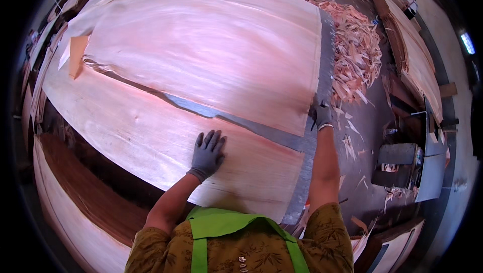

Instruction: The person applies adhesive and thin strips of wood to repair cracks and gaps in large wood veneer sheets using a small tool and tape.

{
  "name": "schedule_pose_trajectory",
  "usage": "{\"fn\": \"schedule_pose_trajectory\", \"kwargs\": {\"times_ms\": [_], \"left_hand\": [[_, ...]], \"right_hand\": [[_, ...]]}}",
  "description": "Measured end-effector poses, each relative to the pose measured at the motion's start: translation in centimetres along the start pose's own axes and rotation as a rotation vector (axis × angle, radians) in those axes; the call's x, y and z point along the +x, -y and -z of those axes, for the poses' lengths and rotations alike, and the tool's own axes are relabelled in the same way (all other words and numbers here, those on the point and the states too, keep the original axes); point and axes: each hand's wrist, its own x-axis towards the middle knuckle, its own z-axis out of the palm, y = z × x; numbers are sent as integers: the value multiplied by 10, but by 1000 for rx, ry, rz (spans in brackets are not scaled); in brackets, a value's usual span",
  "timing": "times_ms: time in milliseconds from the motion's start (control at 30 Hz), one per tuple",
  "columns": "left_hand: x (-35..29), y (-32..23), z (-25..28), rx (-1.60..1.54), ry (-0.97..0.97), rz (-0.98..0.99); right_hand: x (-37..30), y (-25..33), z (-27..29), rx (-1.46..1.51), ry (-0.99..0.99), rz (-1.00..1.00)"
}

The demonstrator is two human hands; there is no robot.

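Two thin, pale pink wood veneer sheets lie on a grey table (326,46). My left hand (207,154), in a grey glove, rests flat with fingers spread on the near veneer sheet (151,137). At the right edge of the far veneer sheet (211,46) is my gloved right hand (322,114), its fingers curled. Whatever those fingers hold is too dark to make out. Between the sheets runs a ragged, narrowing gap, showing the grey tabletop. A tan veneer piece (77,55) sticks up at the far sheet's left end.
A heap of veneer scraps (354,46) covers the floor right of the table. Stacked veneer (410,46) stands farther right, near a dark box-like object (397,162). Another veneer stack (85,192) lies at the lower left. A person (412,5) is far off at the upper right.
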Motion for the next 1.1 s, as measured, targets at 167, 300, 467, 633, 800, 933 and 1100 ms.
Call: {"fn": "schedule_pose_trajectory", "kwargs": {"times_ms": [167,300,467,633,800,933,1100], "left_hand": [[0,2,-1,11,0,-13],[0,3,-1,13,-5,-15],[0,4,0,-13,-22,-27],[-1,6,-3,-8,-12,-14],[-4,8,0,-23,3,-1],[-2,10,1,-18,15,9],[-3,7,-2,-23,-15,0]], "right_hand": [[-18,24,9,-339,166,-153],[-34,39,8,-648,265,-215],[-42,32,10,-254,337,-114],[-49,11,-2,305,347,-169],[-42,1,-18,271,95,-21],[-24,0,-13,260,100,-148],[-13,8,-5,168,210,-236]]}}
